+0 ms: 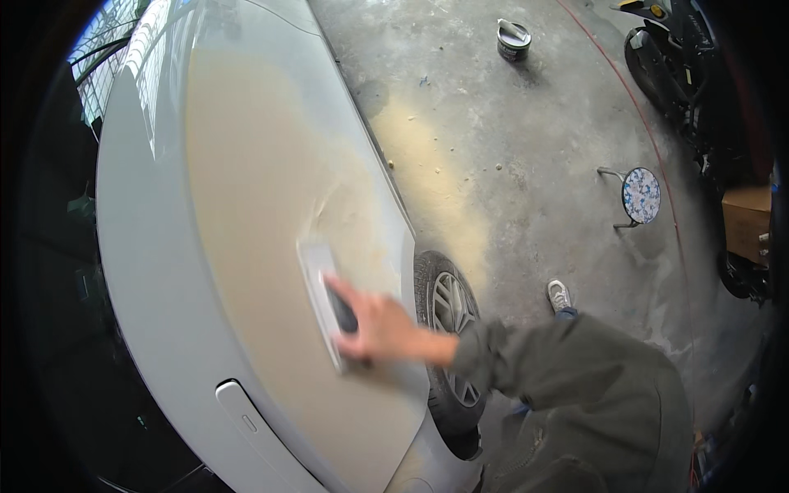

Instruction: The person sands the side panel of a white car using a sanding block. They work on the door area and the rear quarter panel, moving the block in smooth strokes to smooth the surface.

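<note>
A white car body panel fills the left half, with a broad beige patch covered in dusty, faint smears. My right hand, blurred by motion, grips a long, pale sanding block with a dark handle that lies against the middle of that patch. The olive sleeve on my arm comes in from the lower right. A recessed door handle is set in the white paint at the lower left. My left hand is not visible.
A wheel sits beside the panel. On the dusty concrete floor stand a tin, a patterned stool and my sneaker. A red hose runs past a black scooter and a cardboard box on the right.
</note>
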A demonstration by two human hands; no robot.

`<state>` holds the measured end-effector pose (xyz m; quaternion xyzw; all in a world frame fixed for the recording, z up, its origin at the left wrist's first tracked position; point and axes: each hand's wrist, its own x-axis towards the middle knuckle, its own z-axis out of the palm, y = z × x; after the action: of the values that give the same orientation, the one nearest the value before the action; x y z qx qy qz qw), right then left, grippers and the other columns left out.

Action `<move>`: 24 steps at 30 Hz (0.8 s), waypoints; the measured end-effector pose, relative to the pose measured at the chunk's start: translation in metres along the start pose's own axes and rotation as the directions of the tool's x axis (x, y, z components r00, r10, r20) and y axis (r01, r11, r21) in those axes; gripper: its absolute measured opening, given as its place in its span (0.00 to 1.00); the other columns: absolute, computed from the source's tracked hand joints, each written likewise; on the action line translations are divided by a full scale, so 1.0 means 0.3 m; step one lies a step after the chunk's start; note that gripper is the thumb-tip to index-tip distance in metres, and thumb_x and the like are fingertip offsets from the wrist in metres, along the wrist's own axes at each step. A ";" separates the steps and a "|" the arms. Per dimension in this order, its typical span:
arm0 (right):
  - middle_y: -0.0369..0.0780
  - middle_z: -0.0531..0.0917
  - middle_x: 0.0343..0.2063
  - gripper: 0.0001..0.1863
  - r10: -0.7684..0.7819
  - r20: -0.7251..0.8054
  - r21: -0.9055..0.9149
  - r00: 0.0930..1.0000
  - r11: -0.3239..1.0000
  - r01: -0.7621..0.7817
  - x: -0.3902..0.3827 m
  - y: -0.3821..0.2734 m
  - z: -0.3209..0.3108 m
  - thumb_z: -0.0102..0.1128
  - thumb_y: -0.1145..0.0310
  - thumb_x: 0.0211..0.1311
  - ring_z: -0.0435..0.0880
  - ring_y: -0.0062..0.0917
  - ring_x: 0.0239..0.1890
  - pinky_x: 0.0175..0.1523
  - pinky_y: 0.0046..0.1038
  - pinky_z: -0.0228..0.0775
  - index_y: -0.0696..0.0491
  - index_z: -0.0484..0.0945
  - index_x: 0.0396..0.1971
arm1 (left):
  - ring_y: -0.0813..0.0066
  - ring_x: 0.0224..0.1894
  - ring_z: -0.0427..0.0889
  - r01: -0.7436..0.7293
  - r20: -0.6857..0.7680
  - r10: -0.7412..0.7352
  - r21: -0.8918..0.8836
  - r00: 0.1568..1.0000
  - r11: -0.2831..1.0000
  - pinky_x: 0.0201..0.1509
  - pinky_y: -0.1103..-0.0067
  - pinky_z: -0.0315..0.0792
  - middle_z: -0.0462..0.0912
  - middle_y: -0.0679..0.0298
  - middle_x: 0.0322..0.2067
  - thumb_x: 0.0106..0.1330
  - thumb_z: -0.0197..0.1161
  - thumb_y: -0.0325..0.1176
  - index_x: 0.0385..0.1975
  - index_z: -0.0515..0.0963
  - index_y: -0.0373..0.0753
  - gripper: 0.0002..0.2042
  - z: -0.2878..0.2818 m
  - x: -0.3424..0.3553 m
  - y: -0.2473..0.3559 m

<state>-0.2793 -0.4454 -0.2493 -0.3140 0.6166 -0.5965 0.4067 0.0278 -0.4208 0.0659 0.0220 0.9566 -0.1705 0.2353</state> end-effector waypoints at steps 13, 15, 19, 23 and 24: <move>0.58 0.82 0.47 0.51 -0.253 -0.209 -0.069 0.945 0.967 0.243 0.360 0.027 -0.110 0.68 0.52 0.48 0.85 0.52 0.43 0.49 0.46 0.78 0.49 0.58 0.73 | 0.46 0.56 0.81 -0.063 0.056 0.064 -0.024 0.996 0.998 0.58 0.53 0.77 0.81 0.56 0.46 0.66 0.51 0.35 0.50 0.81 0.42 0.17 -0.015 0.017 -0.013; 0.58 0.82 0.42 0.50 -0.265 -0.065 -0.053 0.962 0.964 0.261 0.023 -0.045 0.020 0.67 0.53 0.48 0.85 0.51 0.40 0.47 0.46 0.79 0.44 0.58 0.74 | 0.44 0.57 0.80 -0.038 0.123 0.043 -0.041 0.992 0.998 0.60 0.50 0.76 0.80 0.55 0.48 0.68 0.52 0.36 0.51 0.80 0.41 0.16 -0.036 -0.057 0.029; 0.56 0.84 0.36 0.47 -0.341 -0.192 -0.083 0.920 0.940 0.332 0.351 -0.048 -0.118 0.65 0.53 0.47 0.85 0.51 0.38 0.43 0.48 0.78 0.49 0.63 0.71 | 0.42 0.60 0.78 -0.068 0.048 0.074 -0.118 0.996 0.991 0.62 0.47 0.75 0.78 0.53 0.50 0.69 0.54 0.36 0.52 0.79 0.40 0.16 0.003 -0.037 0.019; 0.57 0.84 0.46 0.49 -0.228 -0.282 -0.089 0.932 0.973 0.211 0.889 -0.156 -0.454 0.68 0.50 0.47 0.85 0.47 0.46 0.52 0.39 0.77 0.56 0.64 0.69 | 0.41 0.62 0.77 -0.099 -0.009 0.099 -0.131 0.995 0.986 0.62 0.47 0.74 0.77 0.52 0.52 0.70 0.53 0.37 0.53 0.78 0.39 0.16 0.033 -0.028 -0.008; 0.57 0.84 0.46 0.49 -0.151 -0.279 -0.038 0.948 0.989 0.146 0.864 -0.176 -0.462 0.68 0.51 0.47 0.85 0.46 0.47 0.52 0.39 0.77 0.57 0.64 0.69 | 0.42 0.61 0.77 -0.136 -0.006 0.136 -0.101 0.991 0.985 0.62 0.46 0.74 0.78 0.53 0.52 0.70 0.52 0.38 0.53 0.79 0.39 0.17 0.042 -0.014 -0.030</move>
<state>-0.5283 -0.6097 -0.2357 -0.2749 0.6476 -0.6588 0.2665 0.0360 -0.4332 0.0601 0.0753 0.9602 -0.1052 0.2474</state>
